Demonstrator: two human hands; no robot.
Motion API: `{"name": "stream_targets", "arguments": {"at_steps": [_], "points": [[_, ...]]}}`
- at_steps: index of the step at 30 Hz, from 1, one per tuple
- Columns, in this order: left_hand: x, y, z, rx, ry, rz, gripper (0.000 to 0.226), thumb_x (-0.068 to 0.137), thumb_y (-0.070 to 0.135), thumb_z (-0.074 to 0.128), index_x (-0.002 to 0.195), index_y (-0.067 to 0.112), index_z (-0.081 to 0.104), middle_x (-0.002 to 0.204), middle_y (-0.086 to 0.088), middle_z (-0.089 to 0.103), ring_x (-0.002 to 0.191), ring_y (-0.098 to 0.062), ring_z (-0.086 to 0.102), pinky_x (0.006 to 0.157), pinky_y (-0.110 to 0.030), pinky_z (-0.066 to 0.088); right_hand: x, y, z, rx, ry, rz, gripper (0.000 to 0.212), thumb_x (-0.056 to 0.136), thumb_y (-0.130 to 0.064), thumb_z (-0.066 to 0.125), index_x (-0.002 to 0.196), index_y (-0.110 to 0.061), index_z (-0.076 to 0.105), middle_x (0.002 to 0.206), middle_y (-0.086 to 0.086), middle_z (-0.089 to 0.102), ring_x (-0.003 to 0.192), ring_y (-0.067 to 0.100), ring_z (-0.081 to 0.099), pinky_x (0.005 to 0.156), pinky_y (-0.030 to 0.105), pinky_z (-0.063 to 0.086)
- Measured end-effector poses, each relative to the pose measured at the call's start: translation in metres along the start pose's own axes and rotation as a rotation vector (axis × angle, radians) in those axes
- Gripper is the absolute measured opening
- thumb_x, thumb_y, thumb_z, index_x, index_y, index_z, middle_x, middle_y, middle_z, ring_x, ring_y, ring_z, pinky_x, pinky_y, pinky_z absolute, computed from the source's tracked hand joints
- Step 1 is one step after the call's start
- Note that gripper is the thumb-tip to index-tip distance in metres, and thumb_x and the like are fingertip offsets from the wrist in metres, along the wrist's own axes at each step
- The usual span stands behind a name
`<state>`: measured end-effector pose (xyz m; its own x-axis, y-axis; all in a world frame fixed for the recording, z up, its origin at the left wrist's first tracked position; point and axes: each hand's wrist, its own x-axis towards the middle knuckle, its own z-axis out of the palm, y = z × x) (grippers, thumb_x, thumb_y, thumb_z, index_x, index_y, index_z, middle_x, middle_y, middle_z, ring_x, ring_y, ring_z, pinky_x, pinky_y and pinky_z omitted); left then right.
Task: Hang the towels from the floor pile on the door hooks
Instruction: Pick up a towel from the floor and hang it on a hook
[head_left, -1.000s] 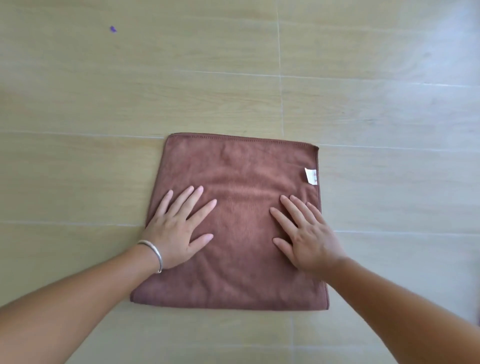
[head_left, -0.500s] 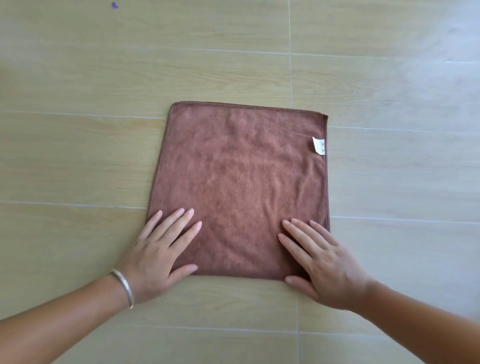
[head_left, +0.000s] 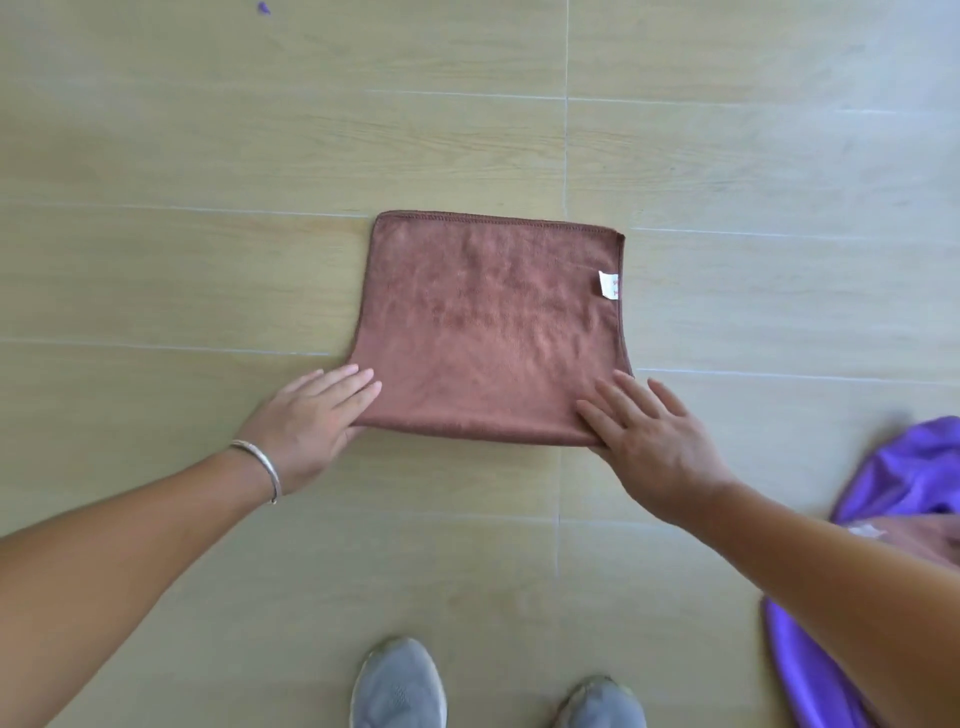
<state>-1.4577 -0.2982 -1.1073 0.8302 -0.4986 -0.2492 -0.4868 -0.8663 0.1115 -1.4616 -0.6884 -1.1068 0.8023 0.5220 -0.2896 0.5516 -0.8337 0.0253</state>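
Pale wood-look tiled floor (head_left: 208, 156) carrying a flat brown folded microfibre towel (head_left: 488, 332), crumpled purple cloth (head_left: 914, 467), two grey shoes (head_left: 397, 686).

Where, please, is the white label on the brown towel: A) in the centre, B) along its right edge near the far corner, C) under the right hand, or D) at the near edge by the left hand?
B: the white label sits on the right edge of the brown towel, near its far corner.

Folded towel (head_left: 493, 332) flat on floor (head_left: 208, 156), hands at its near corners, second towel (head_left: 904, 478) far right
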Motion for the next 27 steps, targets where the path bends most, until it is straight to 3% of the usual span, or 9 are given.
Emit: {"name": "stream_targets", "arguments": {"at_steps": [3,8,12,15,19,27], "points": [[-0.016,0.009,-0.062,-0.026,-0.037,-0.057,0.057,0.069,0.006,0.085,0.122,0.0,0.065,0.128,-0.015,0.063,0.118,-0.034,0.061,0.095,-0.051,0.051,-0.02,0.002,-0.06,-0.003,-0.01,0.011,0.053,0.093,-0.041,0.03,0.123,-0.015,0.064,0.129,0.012,0.061,0.125,0.032,0.054,0.102,0.05,0.043],[-0.045,0.026,-0.169,-0.071,-0.02,-0.089,0.048,0.075,0.008,0.081,0.121,0.004,0.067,0.128,-0.015,0.063,0.12,-0.034,0.059,0.096,-0.048,0.049,-0.055,0.006,-0.161,0.031,-0.058,0.064,0.045,0.097,-0.04,0.039,0.131,-0.017,0.057,0.139,0.012,0.053,0.135,0.031,0.043,0.109,0.049,0.035],[-0.065,0.035,-0.25,-0.109,-0.119,-0.192,0.041,0.099,0.036,0.05,0.138,0.025,0.054,0.151,0.0,0.042,0.143,-0.018,0.032,0.111,-0.034,0.031,-0.081,0.013,-0.252,0.03,-0.107,0.084,0.045,0.098,-0.039,0.044,0.14,-0.022,0.048,0.149,0.009,0.043,0.143,0.027,0.03,0.114,0.046,0.024],[-0.072,0.04,-0.327,-0.061,-0.251,-0.18,0.042,0.102,0.044,0.035,0.141,0.034,0.046,0.154,0.009,0.035,0.146,-0.01,0.021,0.112,-0.026,0.023,-0.098,0.02,-0.333,0.059,-0.147,0.105,0.047,0.101,-0.045,0.031,0.144,-0.029,0.041,0.156,0.003,0.031,0.148,0.022,0.017,0.118,0.041,0.016],[-0.088,0.048,-0.447,-0.077,-0.442,-0.073,0.036,0.104,0.041,0.029,0.128,0.033,0.054,0.133,0.013,0.052,0.139,-0.01,0.031,0.106,-0.03,0.033,-0.131,0.031,-0.45,0.093,-0.153,0.108,0.044,0.102,-0.047,0.027,0.14,-0.033,0.044,0.157,-0.003,0.025,0.149,0.016,0.008,0.119,0.035,0.011],[-0.11,0.048,-0.707,0.029,-0.318,-0.083,0.038,0.103,0.042,0.03,0.125,0.027,0.057,0.133,0.005,0.053,0.134,-0.013,0.038,0.106,-0.039,0.037,-0.176,0.054,-0.692,0.084,-0.033,0.15,0.044,0.101,-0.051,0.025,0.139,-0.039,0.046,0.155,-0.012,0.029,0.148,0.01,0.01,0.117,0.027,0.014]]}}
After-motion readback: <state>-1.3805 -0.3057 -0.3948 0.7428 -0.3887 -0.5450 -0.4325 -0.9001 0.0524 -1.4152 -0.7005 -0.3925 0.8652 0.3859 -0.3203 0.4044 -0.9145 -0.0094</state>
